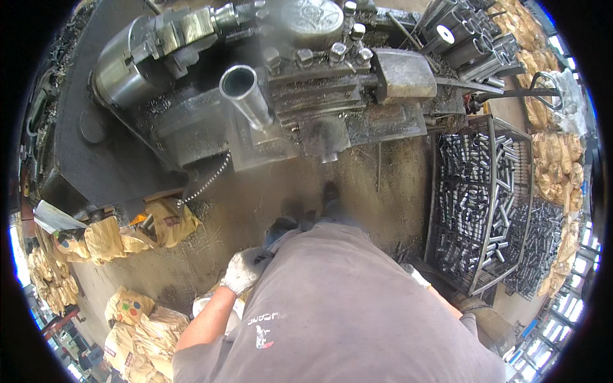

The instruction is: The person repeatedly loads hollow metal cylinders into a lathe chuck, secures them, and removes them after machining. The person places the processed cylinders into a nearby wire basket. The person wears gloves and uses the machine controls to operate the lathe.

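My left hand (246, 269), in a whitish knit glove with dark, grimy fingers, hangs beside my left hip against the grey shirt. Its fingers are too bunched and dark to read. Only a sliver of my right hand (416, 275), also gloved in white, shows past my right side; the fingers are hidden by my body. Before me stands a lathe (338, 121), apart from both hands. Its chuck (131, 70) is at the left. On the machine's front part, a shiny hollow metal cylinder (250, 99) stands tilted, open end up.
To my right, a wire-mesh crate (491, 210) holds many short metal tubes. More tubes (476, 48) are stacked at the far right. Brown paper sacks (143, 332) lie low on the left, others (555, 166) along the right. A bead chain (207, 182) hangs off the lathe.
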Action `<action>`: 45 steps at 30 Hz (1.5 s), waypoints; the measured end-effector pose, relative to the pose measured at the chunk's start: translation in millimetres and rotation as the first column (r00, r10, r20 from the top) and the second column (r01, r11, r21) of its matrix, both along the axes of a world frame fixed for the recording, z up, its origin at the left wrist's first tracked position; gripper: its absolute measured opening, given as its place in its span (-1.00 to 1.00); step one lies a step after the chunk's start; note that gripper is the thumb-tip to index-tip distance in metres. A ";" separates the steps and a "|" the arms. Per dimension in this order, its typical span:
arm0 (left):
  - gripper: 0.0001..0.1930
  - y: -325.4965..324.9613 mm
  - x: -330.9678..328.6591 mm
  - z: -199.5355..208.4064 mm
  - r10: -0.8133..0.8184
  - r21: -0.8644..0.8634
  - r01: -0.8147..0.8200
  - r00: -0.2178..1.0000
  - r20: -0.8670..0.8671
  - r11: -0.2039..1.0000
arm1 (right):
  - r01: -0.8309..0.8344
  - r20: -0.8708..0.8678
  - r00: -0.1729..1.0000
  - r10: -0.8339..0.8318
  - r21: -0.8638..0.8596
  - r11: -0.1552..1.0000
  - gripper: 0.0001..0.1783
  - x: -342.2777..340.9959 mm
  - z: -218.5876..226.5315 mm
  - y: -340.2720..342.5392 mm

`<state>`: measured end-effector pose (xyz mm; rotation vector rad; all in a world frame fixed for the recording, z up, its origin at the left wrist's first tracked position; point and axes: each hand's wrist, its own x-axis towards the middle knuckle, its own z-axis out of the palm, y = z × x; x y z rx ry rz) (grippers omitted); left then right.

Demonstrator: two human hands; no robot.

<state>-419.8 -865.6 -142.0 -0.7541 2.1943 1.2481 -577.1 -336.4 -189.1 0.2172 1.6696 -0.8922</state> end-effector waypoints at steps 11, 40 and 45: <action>-0.60 3.7 120.5 -37.6 -0.322 0.211 0.266 0.896 0.305 0.941 | -0.089 0.004 0.996 0.089 0.021 0.996 -0.65 -11.3 -6.6 2.7; -0.69 25.0 22.0 -12.3 -0.165 -0.081 0.167 0.986 0.034 0.983 | 0.048 0.067 0.997 -0.033 -0.229 0.972 -0.86 -35.5 -57.9 6.1; -0.68 15.5 19.3 -22.1 -0.270 -0.070 0.272 0.962 0.026 0.960 | -0.010 -0.009 1.000 0.009 -0.222 0.975 -0.92 -52.0 -11.7 -33.3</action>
